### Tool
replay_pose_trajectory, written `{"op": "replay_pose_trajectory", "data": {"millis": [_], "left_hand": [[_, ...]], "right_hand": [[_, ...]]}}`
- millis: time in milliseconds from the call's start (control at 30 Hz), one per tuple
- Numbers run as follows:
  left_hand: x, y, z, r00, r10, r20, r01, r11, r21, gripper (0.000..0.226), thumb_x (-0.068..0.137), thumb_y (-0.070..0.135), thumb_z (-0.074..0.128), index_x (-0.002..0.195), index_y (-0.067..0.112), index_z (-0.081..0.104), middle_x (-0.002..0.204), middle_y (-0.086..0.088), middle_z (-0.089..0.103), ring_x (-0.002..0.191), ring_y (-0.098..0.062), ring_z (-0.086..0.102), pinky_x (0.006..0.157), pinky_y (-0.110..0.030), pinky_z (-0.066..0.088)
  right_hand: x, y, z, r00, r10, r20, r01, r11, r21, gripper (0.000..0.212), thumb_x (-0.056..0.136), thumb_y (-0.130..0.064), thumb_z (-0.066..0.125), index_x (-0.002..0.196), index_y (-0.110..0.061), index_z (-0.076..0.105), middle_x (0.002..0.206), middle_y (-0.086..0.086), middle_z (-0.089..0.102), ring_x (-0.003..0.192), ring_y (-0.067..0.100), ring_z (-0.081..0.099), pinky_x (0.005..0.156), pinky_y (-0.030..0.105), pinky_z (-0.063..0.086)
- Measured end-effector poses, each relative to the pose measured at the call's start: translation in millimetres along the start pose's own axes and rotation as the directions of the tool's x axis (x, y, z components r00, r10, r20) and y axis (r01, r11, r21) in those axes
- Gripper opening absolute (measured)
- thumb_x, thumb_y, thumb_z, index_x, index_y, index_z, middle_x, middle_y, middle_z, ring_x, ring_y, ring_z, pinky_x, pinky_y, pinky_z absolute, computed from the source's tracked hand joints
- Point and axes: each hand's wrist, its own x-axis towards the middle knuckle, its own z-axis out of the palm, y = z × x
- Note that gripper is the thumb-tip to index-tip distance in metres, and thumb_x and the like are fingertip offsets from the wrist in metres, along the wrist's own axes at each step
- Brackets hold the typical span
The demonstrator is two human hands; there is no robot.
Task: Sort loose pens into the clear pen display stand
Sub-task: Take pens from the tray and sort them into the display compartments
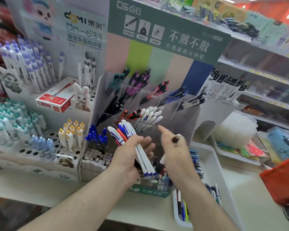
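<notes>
Crowded counter; left hand point(132, 154) grips pens point(141, 155) near stand point(182, 117) (right hand point(175, 147) blurred).

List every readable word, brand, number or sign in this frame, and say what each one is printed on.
"DOMI 東米", "DM-633" (blurred, likely) and "萌宠乐园按动笔": white display card behind the purple-capped pens.
"DS 点石", "不溅不散" and "不溅墨细尖钢笔": green header board above the clear pen display stand.
"不溅不散", partly readable: green front strip at the stand's base.
Too small or blurred: icon captions on the header, red pen box, hanging packets, shelf price tags.
</notes>
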Motion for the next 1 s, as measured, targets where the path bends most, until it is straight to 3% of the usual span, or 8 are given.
{"op": "replay_pose_trajectory", "data": {"millis": [67, 133, 200, 267, 533, 733, 867, 1000], "left_hand": [[2, 4, -5, 0.998, 0.052, 0.023, -0.052, 0.999, 0.000, 0.013, 0.094, 0.011, 0.058, 0.090, 0.002, 0.067, 0.079, -0.007, 0.074, 0.066, -0.018, 0.070, 0.078, -0.041, 0.058], [-1, 7, -9, 0.995, 0.052, 0.089, -0.054, 0.998, 0.015, 0.012, 0.094, 0.009, 0.058, 0.084, 0.005, 0.064, 0.074, -0.005, 0.069, 0.055, -0.014, 0.061, 0.067, -0.035, 0.058], [-3, 8, -13, 0.981, 0.029, 0.194, -0.040, 0.998, 0.056, 0.007, 0.090, 0.006, 0.059, 0.084, 0.010, 0.058, 0.071, -0.003, 0.064, 0.051, -0.011, 0.053, 0.061, -0.032, 0.057], [-6, 8, -14, 0.955, -0.003, 0.298, -0.021, 0.997, 0.077, 0.017, 0.080, 0.002, 0.067, 0.084, 0.013, 0.055, 0.070, -0.003, 0.060, 0.051, -0.011, 0.050, 0.059, -0.030, 0.053], [-14, 6, -1, 0.889, -0.020, 0.458, 0.025, 1.000, -0.006, 0.013, 0.071, 0.005, 0.065, 0.082, 0.013, 0.063, 0.093, -0.007, 0.072, 0.054, -0.014, 0.057, 0.049, -0.025, 0.049], [-12, 8, 5, 0.907, 0.027, 0.421, 0.009, 0.996, -0.085, 0.021, 0.068, 0.002, 0.064, 0.086, 0.012, 0.058, 0.076, -0.003, 0.068, 0.057, -0.015, 0.064, 0.048, -0.024, 0.050], [-10, 13, 3, 0.892, 0.047, 0.451, 0.022, 0.989, -0.147, 0.059, 0.042, 0.005, 0.094, 0.088, 0.010, 0.057, 0.075, -0.004, 0.066, 0.057, -0.015, 0.064, 0.050, -0.024, 0.052], [-8, 18, 5, 0.873, 0.071, 0.482, 0.038, 0.976, -0.214, 0.072, 0.031, 0.010, 0.100, 0.089, 0.010, 0.057, 0.077, -0.004, 0.067, 0.059, -0.015, 0.065, 0.051, -0.024, 0.053]], "right_hand": [[6, -1, -12, 0.976, 0.061, -0.209, -0.033, 0.990, 0.135, 0.043, 0.106, -0.043, 0.036, 0.094, -0.028, 0.075, 0.076, 0.002, 0.059, 0.065, -0.001, 0.056, 0.064, 0.017, 0.040], [12, 0, -20, 0.950, 0.181, -0.253, -0.068, 0.915, 0.398, 0.059, 0.106, -0.046, 0.035, 0.071, -0.013, 0.069, 0.057, 0.000, 0.044, 0.049, 0.014, 0.039, 0.050, 0.025, 0.031], [14, -3, -22, 0.931, 0.279, -0.235, -0.084, 0.792, 0.605, 0.059, 0.105, -0.047, 0.034, 0.069, -0.008, 0.059, 0.051, 0.001, 0.036, 0.042, 0.014, 0.027, 0.042, 0.025, 0.025], [15, -6, -22, 0.914, 0.340, -0.223, -0.092, 0.707, 0.701, 0.054, 0.105, -0.047, 0.037, 0.070, -0.010, 0.055, 0.050, 0.001, 0.038, 0.041, 0.014, 0.029, 0.041, 0.024, 0.028], [17, -11, -11, 0.871, 0.447, -0.203, -0.165, 0.655, 0.737, 0.047, 0.103, -0.048, 0.045, 0.071, -0.015, 0.054, 0.048, -0.001, 0.042, 0.043, 0.014, 0.040, 0.048, 0.028, 0.035], [16, -14, -7, 0.862, 0.506, -0.037, -0.315, 0.591, 0.743, 0.040, 0.099, -0.049, 0.051, 0.078, -0.016, 0.060, 0.057, -0.001, 0.051, 0.042, 0.009, 0.037, 0.045, 0.022, 0.035], [24, -22, -23, 0.895, 0.445, 0.024, -0.232, 0.418, 0.879, 0.030, 0.096, -0.042, 0.057, 0.082, -0.016, 0.055, 0.059, 0.000, 0.058, 0.033, 0.006, 0.035, 0.035, 0.015, 0.028], [25, -26, -35, 0.928, 0.369, -0.039, -0.105, 0.361, 0.926, 0.024, 0.098, -0.036, 0.054, 0.083, -0.017, 0.055, 0.069, 0.006, 0.065, 0.043, 0.009, 0.048, 0.044, 0.016, 0.043]]}}
